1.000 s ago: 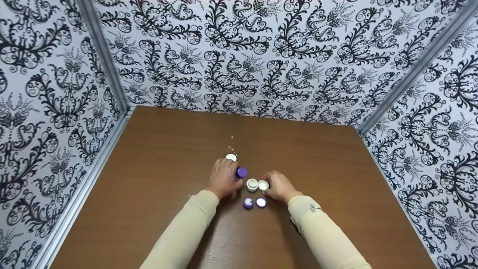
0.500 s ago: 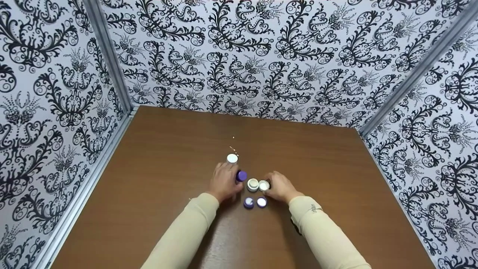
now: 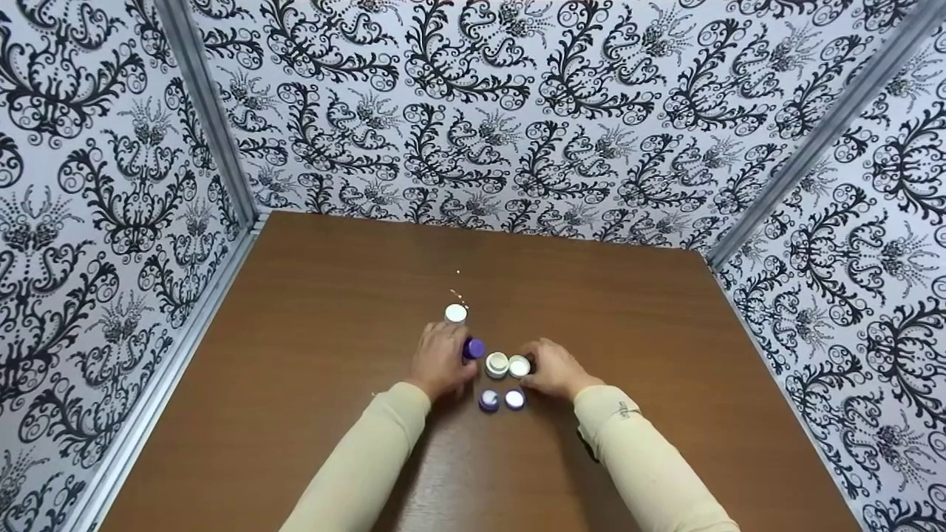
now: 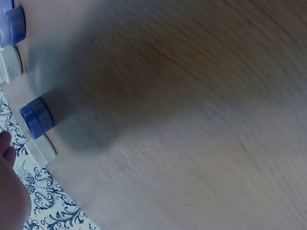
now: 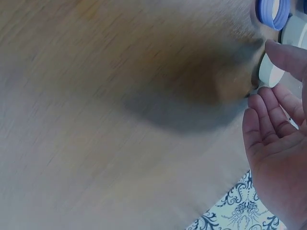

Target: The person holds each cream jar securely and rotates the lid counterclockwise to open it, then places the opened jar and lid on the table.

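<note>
My left hand is right beside a jar with a purple lid. In the left wrist view only part of that hand shows, and no fingers cover the visible side of the purple-blue jar; the hidden fingertips leave contact unclear. My right hand pinches an upturned white lid, with thumb and fingertips at its rim in the right wrist view. Touching that lid stands a cream-white jar. Nearer me are a purple jar and an upturned purple lid.
A white-topped jar stands just beyond my left hand. Small pale crumbs are scattered behind it. The brown wooden table runs back to patterned wall panels with grey metal posts.
My left hand has drawn slightly back toward me, and the purple-lidded jar with it; more of the white-topped jar now shows. The right hand stays at the white lid.
</note>
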`<state>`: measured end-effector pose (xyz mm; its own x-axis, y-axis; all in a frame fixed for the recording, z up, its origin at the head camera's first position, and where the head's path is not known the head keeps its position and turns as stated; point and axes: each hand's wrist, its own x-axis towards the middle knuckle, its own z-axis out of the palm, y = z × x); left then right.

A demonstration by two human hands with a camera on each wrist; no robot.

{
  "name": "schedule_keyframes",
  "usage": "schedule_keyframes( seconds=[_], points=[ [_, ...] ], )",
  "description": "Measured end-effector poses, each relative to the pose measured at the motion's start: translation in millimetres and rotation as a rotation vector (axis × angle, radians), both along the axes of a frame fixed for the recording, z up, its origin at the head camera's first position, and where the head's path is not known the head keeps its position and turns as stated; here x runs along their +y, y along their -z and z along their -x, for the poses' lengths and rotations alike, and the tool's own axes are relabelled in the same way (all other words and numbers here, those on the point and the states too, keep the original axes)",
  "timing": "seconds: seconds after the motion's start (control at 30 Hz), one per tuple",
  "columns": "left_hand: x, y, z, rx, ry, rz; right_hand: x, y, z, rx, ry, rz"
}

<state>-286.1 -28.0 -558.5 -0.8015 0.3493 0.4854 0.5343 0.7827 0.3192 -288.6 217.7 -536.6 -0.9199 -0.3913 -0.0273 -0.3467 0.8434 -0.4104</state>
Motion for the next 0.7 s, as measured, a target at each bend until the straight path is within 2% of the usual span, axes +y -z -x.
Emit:
schedule_keyframes(
  seconds=[0.17, 0.33, 0.5, 0.6, 0.7],
  points=[
    [1, 0.8, 0.4, -0.01, -0.001, -0.008, 3, -6.3, -1.1, 0.012, 0.007, 0.021],
    [4, 0.6, -0.1, -0.008, -0.009, -0.009, -3, -13.4, -0.1, 0.079, 0.036, 0.046],
    [7, -1.9, -1.7, 0.043, -0.017, -0.009, -21, -23.6, -1.6, 0.167, -0.024, 0.171],
    [9, -4.8, -3.1, 0.071, -0.018, -0.006, -34, -27.5, -1.9, 0.162, -0.066, 0.226],
    [11, -7.3, -3.4, 0.075, -0.01, 0.002, -43, -27.8, -0.9, 0.136, -0.075, 0.233]
  ],
)
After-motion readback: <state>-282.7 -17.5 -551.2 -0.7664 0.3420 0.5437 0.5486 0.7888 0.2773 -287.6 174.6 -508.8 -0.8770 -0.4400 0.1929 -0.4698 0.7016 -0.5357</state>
